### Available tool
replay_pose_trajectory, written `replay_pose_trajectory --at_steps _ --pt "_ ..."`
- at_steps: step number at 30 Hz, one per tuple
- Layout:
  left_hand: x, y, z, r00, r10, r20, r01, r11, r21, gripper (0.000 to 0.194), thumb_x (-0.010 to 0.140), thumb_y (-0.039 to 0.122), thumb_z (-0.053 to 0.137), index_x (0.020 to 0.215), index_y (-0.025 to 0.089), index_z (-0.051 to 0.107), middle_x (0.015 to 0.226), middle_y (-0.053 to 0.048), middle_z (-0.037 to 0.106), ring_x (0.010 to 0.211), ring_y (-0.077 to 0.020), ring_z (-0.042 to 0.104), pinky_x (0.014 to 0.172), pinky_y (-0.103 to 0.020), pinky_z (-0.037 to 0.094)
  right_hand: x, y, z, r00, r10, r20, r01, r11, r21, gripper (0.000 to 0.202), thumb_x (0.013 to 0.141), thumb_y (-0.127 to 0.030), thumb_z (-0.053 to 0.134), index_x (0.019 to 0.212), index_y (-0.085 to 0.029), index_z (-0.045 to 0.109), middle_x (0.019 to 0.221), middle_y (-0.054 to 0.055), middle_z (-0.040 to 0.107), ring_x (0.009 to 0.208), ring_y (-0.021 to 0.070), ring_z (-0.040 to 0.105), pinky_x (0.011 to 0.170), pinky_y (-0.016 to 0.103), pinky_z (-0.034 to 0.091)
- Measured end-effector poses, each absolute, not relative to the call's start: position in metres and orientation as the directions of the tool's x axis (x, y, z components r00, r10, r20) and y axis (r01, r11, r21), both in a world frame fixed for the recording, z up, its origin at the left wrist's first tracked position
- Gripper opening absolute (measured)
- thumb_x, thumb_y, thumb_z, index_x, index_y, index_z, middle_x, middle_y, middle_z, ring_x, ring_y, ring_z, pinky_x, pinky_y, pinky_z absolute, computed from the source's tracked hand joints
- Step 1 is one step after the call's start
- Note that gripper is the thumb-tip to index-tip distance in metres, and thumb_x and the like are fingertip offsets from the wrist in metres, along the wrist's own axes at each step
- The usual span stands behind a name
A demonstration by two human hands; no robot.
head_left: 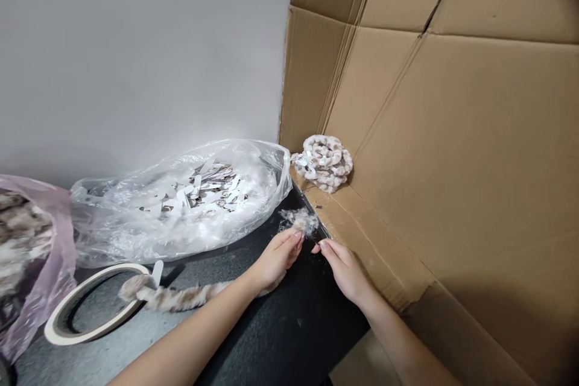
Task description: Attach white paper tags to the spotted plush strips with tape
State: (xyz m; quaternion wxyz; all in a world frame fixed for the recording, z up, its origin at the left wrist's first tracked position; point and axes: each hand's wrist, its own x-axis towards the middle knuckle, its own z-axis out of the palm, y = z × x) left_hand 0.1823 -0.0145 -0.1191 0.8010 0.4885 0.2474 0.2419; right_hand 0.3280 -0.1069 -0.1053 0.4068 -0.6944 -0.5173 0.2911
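Observation:
My left hand (281,256) is closed in a pinch on a furry white-and-brown strip (181,298). Part of that strip passes behind my left forearm, and its far end lies over a roll of cream tape (97,338) with a white tab (157,273) on it. Just beyond my left fingertips sits a tuft of loose white fluff (302,220) at the table edge. My right hand (342,266), a little apart to the right, has thumb and finger pressed together. Whatever is between them is too small to make out.
A clear plastic bag (244,226) of white tabs and metal pieces lies on the dark table (275,347). At left is a pink bag (63,247) with furry pieces. Finished-looking furry loops (328,163) rest against tall cardboard (474,163) on the right.

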Motion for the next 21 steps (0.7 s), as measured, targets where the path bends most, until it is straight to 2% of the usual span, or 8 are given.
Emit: replay_pose_trajectory --at_steps 17,21 --pt "0.1816 -0.0132 -0.1174 0.805 0.572 -0.156 -0.105 0.397 0.912 0.039 0.081 0.051 0.057 0.066 0.017 0.045 0.055 0.008 0.025 0.048 -0.0063 0.018 0.044 -0.022 0.010 0.3238 -0.1047 -0.1065 0.265 0.960 0.091 0.496 -0.055 -0.866 0.036 0.096 -0.040 0.038 0.082 -0.021 0.064 0.087 0.005 0.069 0.086 0.0192 0.064 0.079 0.029 0.046" --pt "0.1817 -0.0120 -0.1165 0.817 0.552 -0.166 -0.074 0.387 0.919 0.038 0.079 0.046 0.060 0.061 0.017 0.044 0.053 0.008 0.029 0.046 -0.0060 0.019 0.043 -0.022 0.011 0.3229 -0.1022 -0.1051 0.239 0.964 0.113 0.538 -0.035 -0.842 0.037 0.097 -0.040 0.037 0.078 -0.021 0.062 0.081 0.004 0.066 0.080 0.0182 0.061 0.074 0.028 0.045"
